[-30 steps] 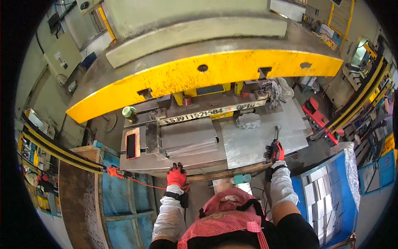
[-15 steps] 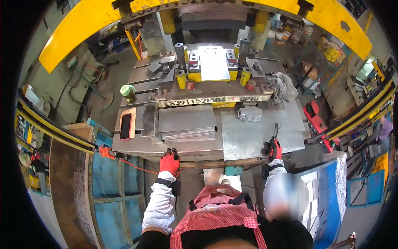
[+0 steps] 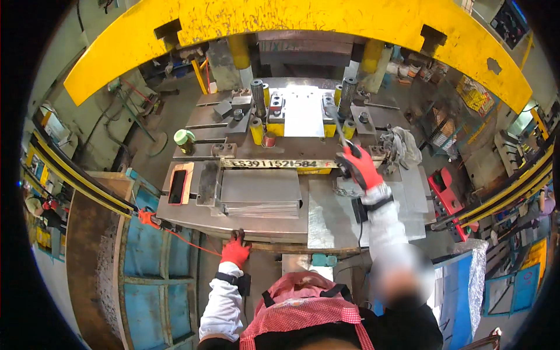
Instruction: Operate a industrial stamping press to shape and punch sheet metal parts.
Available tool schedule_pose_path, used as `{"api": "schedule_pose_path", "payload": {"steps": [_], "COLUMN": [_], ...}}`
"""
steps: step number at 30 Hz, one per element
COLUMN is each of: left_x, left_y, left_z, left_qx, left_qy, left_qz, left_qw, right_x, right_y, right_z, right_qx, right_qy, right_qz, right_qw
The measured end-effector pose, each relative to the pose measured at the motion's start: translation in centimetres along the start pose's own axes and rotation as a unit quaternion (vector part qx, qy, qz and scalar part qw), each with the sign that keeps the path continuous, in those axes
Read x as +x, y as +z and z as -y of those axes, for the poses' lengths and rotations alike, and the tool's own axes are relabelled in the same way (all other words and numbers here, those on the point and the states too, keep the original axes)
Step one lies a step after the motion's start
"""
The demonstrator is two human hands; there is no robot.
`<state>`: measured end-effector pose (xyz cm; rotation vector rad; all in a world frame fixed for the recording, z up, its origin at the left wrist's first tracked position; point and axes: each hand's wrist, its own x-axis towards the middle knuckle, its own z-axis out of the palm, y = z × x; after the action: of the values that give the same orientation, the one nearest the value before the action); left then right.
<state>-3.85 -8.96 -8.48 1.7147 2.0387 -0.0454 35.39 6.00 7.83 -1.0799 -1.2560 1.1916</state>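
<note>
Swung my right hand (image 3: 360, 165) forward, clenched on the tool (image 3: 340, 129), tip near the sheet (image 3: 304, 121); a sloppy angle could clip the post (image 3: 347, 96). Left hand (image 3: 235, 253) by the bed (image 3: 262, 226): can't tell its grip.

At the press (image 3: 303, 17), I count two gloved hands (image 3: 235, 252), one held tool (image 3: 339, 126), one large sheet stack (image 3: 261, 189), one phone (image 3: 177, 188), one jar (image 3: 184, 140), two dark posts (image 3: 258, 96).
</note>
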Motion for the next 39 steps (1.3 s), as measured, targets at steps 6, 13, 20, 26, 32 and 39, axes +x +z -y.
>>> {"api": "schedule_pose_path", "payload": {"steps": [6,13,20,26,32,39], "left_x": [-0.3,6.1,14.1,22.5,11.3,3.2], "left_y": [-3.9,-7.7,-8.8,-8.1,-13.2,-24.4], "left_z": [-11.6,-20.6,-28.5,-27.0,-24.1,-17.6], "left_qx": [-0.243,-0.603,-0.799,-0.891,-0.652,-0.365], "left_qy": [0.156,0.109,0.195,0.122,0.146,0.175], "left_qz": [-0.027,0.134,0.164,0.088,-0.104,-0.056], "left_qw": [0.957,0.779,0.545,0.429,0.737,0.913], "right_x": [14.9,0.6,-16.8,-15.3,-18.0,-14.8], "right_y": [-2.7,-3.3,-8.8,-7.4,-8.6,-5.0], "right_z": [-1.1,-1.3,-5.9,-10.5,-5.7,3.8], "right_qx": [0.102,-0.077,0.096,0.103,0.052,-0.235], "right_qy": [0.134,-0.208,0.188,0.229,0.119,-0.038], "right_qz": [0.03,0.015,-0.044,-0.093,-0.145,0.079], "right_qw": [0.985,0.975,0.976,0.964,0.981,0.968]}}
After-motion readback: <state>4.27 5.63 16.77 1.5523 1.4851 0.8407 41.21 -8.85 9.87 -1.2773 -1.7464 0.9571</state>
